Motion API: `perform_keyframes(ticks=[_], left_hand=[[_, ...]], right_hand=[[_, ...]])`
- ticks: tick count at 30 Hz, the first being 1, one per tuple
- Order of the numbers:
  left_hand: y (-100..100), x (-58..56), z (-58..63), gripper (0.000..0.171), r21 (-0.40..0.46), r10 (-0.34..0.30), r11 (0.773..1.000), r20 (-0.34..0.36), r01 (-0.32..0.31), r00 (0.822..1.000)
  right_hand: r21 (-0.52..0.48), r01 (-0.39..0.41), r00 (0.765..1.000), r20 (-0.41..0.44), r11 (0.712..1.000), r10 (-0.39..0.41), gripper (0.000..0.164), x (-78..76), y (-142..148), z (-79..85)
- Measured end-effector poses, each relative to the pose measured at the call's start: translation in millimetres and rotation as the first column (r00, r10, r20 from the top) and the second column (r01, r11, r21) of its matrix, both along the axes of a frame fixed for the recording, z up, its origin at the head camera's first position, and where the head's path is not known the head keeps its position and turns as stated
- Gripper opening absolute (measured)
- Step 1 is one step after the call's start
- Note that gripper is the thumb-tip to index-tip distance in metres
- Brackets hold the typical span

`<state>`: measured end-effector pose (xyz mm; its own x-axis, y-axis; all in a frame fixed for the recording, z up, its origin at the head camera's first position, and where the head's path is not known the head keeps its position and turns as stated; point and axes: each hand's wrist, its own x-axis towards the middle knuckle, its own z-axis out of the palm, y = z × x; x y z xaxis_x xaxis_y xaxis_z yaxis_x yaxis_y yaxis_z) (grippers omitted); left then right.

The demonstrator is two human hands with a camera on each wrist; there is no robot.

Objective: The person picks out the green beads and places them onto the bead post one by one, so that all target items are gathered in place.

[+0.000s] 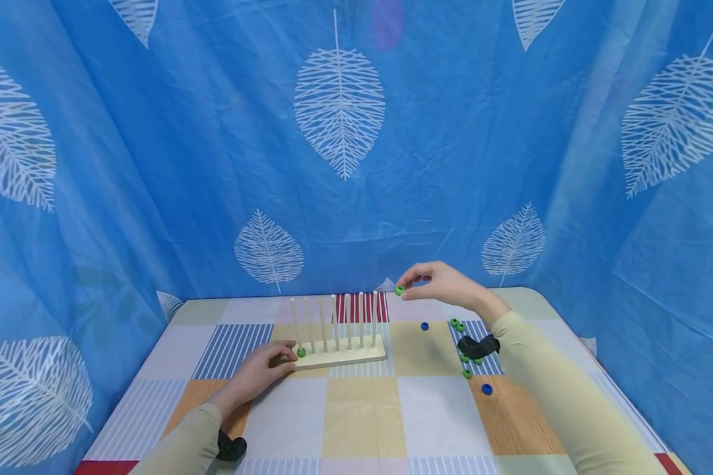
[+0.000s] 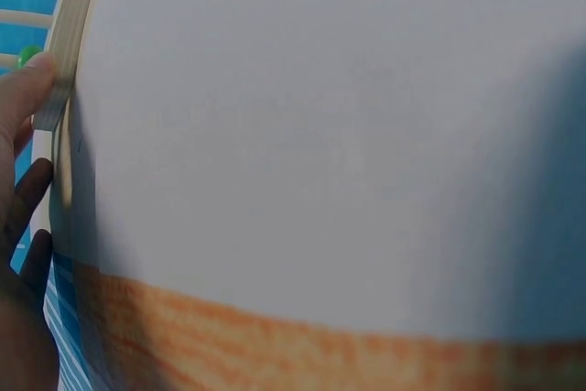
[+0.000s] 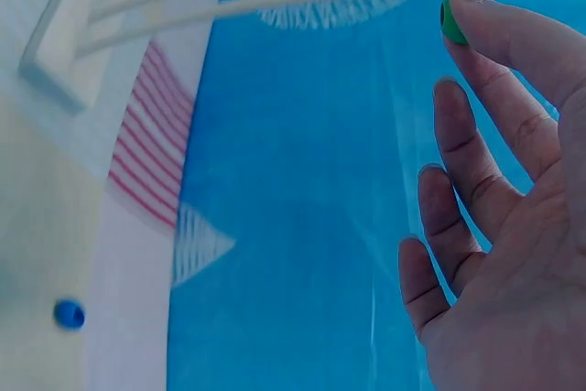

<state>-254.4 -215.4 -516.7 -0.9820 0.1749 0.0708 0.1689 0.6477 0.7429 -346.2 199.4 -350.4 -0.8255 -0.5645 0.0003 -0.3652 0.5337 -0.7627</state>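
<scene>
Left hand (image 1: 260,371): grips the left end of the peg rack (image 1: 356,353).
Right hand (image 1: 444,286): pinches a raised green bead (image 1: 399,290).
Leftmost peg (image 1: 296,323): carries one threaded bead (image 1: 301,353).

Right sleeve (image 1: 561,389), left sleeve (image 1: 181,439): plain, pale yellow-beige. Right wrist device (image 1: 480,346): black, curved. Left wrist device (image 1: 232,447): black, rounded.

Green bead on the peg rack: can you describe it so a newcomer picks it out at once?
On the patchwork tablecloth, find the wooden rack with seven upright pegs, its left end held by the left hand. The green bead sits at the foot of the leftmost peg. Unlike the loose beads at right and the raised bead pinched by the right hand, it alone is on a peg.
</scene>
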Motion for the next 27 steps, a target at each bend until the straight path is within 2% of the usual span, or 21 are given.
perform_keyframes(ticks=[12,20,27], left_hand=[[0.5,0.2,1.0,0.007,0.013,0.006,1.000,0.015,-0.006,1.000],[1.7,0.4,1.7,0.006,0.013,-0.002,1.000,0.003,0.002,1.000],[0.8,1.9,3.8,0.007,0.015,-0.007,1.000,-0.003,0.007,1.000]], right_hand=[[-0.068,-0.146,0.989,-0.014,0.987,0.145,0.027,-7.9,-58.8,10.3],[-0.098,-0.200,0.980,-0.004,0.975,0.200,0.025,-12.6,-90.5,14.6],[-0.098,-0.256,0.967,-0.037,0.962,0.253,0.022,-15.4,-118.3,15.6]])
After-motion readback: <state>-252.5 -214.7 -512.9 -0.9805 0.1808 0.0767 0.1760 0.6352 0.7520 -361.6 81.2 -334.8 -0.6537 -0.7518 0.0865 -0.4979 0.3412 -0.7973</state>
